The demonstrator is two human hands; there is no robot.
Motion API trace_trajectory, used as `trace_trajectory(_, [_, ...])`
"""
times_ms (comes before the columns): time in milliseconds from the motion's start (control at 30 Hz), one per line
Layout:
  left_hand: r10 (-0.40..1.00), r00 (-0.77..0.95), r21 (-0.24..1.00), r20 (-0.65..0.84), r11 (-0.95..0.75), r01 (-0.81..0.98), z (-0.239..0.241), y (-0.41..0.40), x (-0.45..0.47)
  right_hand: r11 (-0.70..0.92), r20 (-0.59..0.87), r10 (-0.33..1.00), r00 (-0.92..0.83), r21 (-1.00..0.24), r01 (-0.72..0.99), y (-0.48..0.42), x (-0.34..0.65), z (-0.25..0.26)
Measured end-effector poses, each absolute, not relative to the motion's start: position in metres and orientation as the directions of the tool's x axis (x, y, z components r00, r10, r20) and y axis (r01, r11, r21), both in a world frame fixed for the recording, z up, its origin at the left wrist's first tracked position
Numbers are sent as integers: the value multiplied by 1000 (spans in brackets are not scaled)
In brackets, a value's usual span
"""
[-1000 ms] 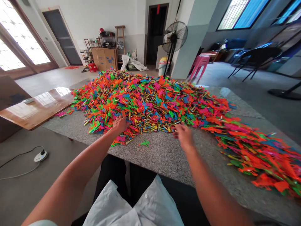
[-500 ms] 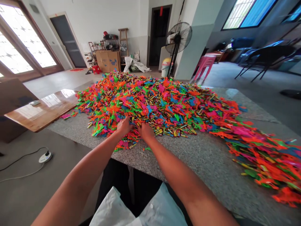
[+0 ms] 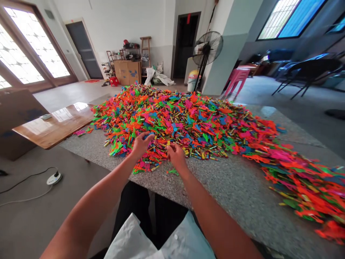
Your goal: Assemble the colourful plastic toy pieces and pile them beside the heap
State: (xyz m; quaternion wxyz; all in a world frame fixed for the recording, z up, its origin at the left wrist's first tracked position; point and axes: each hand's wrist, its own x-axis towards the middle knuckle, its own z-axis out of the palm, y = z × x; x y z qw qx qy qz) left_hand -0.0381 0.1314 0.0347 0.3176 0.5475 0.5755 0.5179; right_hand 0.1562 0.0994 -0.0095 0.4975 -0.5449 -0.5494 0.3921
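Note:
A wide heap of small bright plastic pieces (image 3: 185, 108) in orange, green, pink and blue, mixed with thin tubes in shiny wrapping, covers much of the grey stone tabletop (image 3: 215, 183). At the heap's near edge my left hand (image 3: 141, 144) is closed around a small blue plastic piece (image 3: 149, 135). To its right, my right hand (image 3: 176, 154) pinches a small yellow-wrapped tube (image 3: 168, 143). A gap separates the two hands. Loose green bits (image 3: 172, 172) lie on the stone below them.
Against the table's left side stands a glossy wooden board (image 3: 58, 124), near a cardboard box (image 3: 20, 122). A power strip (image 3: 54, 178) with cables lies on the floor. Beyond the heap are a standing fan (image 3: 206, 50) and pink stools (image 3: 237, 80).
My hands have moved apart, the right one drawing back to the right with the yellow-wrapped tube. The blue piece in my left hand now shows more plainly. The view has shifted slightly.

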Motion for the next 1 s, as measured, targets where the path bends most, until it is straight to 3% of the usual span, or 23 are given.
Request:
trace_trajectory(100, [995,24,960,102,-104,258,26,99,-15,88,88,995,37,-996,-4,72,161,-3])
trace_trajectory(200, [967,253,986,-3,-40,164,22,70,2,74,73,995,67,-997,-14,55,169,-2])
trace_trajectory(333, [904,423,989,-59,-4,146,29,54,3,75,75,997,24,-997,-3,42,189,-3])
trace_trajectory(633, [831,556,909,-27,-211,358,53,51,-10,61,65,987,-149,-998,-31,25,212,9])
trace_trajectory(900, [744,662,887,-91,-241,393,71,46,-6,4,26,981,-195,-994,-112,18,215,4])
trace_trajectory(1000, [708,693,876,-137,-240,419,69,49,-9,37,49,971,-234,-998,-56,14,219,5])
